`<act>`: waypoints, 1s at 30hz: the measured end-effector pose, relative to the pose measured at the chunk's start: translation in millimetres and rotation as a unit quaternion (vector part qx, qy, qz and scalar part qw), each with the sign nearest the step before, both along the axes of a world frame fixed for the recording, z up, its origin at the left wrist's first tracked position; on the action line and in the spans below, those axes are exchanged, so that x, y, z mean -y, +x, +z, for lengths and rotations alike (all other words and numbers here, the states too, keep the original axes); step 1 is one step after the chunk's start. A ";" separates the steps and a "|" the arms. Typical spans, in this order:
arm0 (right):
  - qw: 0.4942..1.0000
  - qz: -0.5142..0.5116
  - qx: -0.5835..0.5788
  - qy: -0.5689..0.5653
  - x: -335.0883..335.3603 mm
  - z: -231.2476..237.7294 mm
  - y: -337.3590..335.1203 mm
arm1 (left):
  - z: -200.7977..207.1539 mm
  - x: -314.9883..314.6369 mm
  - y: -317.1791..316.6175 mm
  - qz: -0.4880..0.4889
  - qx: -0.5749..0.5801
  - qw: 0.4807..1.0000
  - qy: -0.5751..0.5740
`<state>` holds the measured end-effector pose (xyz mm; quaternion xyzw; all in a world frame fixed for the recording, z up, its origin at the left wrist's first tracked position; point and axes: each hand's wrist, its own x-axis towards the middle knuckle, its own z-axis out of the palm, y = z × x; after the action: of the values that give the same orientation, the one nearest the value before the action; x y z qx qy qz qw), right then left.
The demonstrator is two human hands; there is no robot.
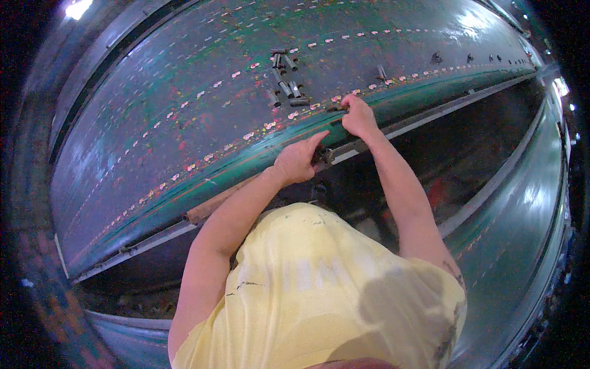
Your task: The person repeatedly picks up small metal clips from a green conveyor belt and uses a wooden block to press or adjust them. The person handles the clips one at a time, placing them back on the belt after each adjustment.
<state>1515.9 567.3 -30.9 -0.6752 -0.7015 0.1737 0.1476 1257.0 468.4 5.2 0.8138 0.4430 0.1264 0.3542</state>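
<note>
A long table (203, 123) with a dark, paint-flecked top runs across in front of me, its near edge rounded and green. My right hand (358, 117) is over this edge, fingers curled in and closed; a small dark piece (335, 109) is at its fingertips, too blurred to name. Lower and to the left, my left hand (297, 161) is at the rail below the edge. One finger or the thumb points up toward the table, and the other fingers curl out of sight beside a dark metal fitting (323, 157). Whether they grip that fitting is hidden.
Several short metal tubes (284, 80) lie in a loose group beyond my hands. Another tube (381, 72) and small dark pieces (437, 58) sit farther right. A pale metal rail (393, 132) follows the edge. A second long table (516, 234) stands at the right.
</note>
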 end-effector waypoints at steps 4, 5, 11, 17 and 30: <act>0.967 -0.028 -0.231 0.101 54.5 33.1 9.9 | -6.3 -1.9 -3.0 -0.001 0.017 1.000 -0.004; 0.960 -0.021 -0.264 0.089 67.2 33.1 13.7 | -8.8 -1.9 -2.2 -0.004 0.028 1.000 -0.001; 0.876 0.101 -0.276 0.382 149.0 105.5 -7.4 | -11.9 -2.1 1.0 0.013 0.024 1.000 0.012; 0.886 0.160 -0.168 0.402 188.0 46.9 -40.1 | -15.8 -3.7 1.5 0.015 0.042 0.999 0.022; 0.838 0.122 -0.252 0.468 185.1 65.0 -32.8 | -13.5 -2.7 -0.4 0.004 0.020 0.999 0.044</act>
<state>1483.1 382.1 34.1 -0.3676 -0.7146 0.0056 0.5951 1256.5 471.1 -8.3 0.8241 0.4328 0.1636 0.3269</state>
